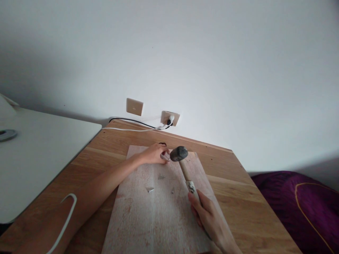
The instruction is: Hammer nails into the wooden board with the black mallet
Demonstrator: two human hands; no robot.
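Observation:
My right hand [208, 215] grips the wooden handle of a hammer [182, 162], whose dark head hovers over the far end of a pale wooden board [148, 218]. My left hand [155, 154] reaches across the board with fingers pinched together on a small nail [165, 157] right beside the hammer head. Several loose nails [150, 189] lie on the board's middle.
The board lies on a wooden table [238, 197]. A white desk [39, 155] adjoins on the left. A white cable [66, 215] curls at the table's near left; more cables run to a wall socket [170, 118]. A purple cushion [299, 208] sits at right.

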